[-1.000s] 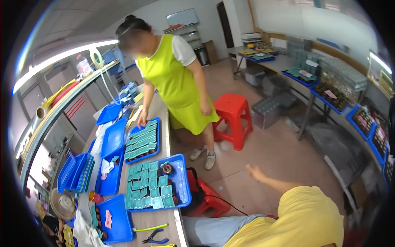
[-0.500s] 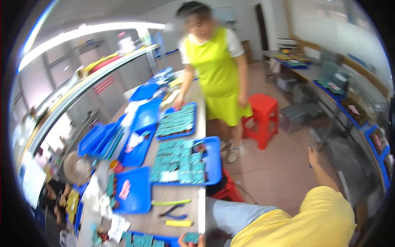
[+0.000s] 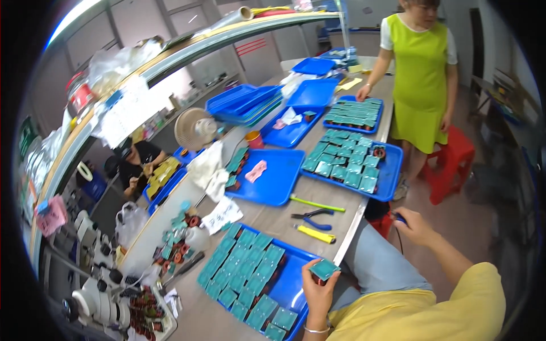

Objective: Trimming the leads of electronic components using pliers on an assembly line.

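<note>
Pinching a green-topped block between thumb and fingers, the left hand is just beside the near blue tray; its grip is at the block's sides, green face up, likely so that the top is uncovered and easy to view. Right hand: well apart, out past the edge of the table, grip curled around a dark blue tool; a thin cord shows below it, kind of tool unclear. Similar blocks lie in close rows in the near tray, green sides up, presumably for easy counting. Pliers, a yellow cutter and a green stick lie beyond that tray, probably for reach.
</note>
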`<state>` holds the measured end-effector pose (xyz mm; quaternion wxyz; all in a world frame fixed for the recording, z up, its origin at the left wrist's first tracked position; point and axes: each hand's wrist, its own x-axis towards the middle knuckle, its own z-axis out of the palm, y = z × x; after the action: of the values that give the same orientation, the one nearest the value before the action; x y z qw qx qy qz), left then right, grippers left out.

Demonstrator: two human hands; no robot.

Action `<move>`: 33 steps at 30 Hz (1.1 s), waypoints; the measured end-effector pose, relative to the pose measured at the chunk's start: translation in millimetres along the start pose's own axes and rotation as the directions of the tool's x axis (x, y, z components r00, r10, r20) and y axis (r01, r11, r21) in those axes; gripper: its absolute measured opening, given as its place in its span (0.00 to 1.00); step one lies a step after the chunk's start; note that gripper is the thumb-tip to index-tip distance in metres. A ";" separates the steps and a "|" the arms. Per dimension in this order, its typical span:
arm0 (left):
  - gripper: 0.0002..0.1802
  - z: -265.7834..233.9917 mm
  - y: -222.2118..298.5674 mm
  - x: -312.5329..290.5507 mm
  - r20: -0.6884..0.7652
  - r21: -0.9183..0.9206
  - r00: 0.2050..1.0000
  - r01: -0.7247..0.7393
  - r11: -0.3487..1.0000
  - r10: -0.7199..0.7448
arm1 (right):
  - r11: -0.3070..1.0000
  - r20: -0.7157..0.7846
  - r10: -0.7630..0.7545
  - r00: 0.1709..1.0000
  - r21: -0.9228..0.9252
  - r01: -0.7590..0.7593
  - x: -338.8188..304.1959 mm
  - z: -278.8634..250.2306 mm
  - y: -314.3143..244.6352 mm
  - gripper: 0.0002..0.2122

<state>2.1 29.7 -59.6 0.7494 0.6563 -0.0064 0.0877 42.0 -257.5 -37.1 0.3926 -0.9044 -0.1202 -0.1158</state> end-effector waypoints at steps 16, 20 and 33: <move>0.38 0.3 78.2 -69.0 -0.104 -0.236 0.994 0.003 0.972 -0.028 | 0.781 0.537 -0.615 0.578 0.316 0.538 51.3 25.1 -156.5 0.17; 0.43 4.1 81.6 -79.7 -0.111 0.076 0.994 -0.003 0.997 0.012 | 0.633 0.452 -0.746 0.489 0.254 0.731 44.3 16.3 -162.6 0.18; 0.41 22.2 103.7 -84.2 -0.042 0.418 0.991 -0.099 0.903 0.128 | 0.577 0.519 -0.742 0.425 0.172 0.798 42.6 -2.5 -162.5 0.17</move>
<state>-93.0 10.2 34.9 0.5862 0.7956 -0.0004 0.1529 31.9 -146.2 88.4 0.1990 -0.7592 -0.6190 -0.0291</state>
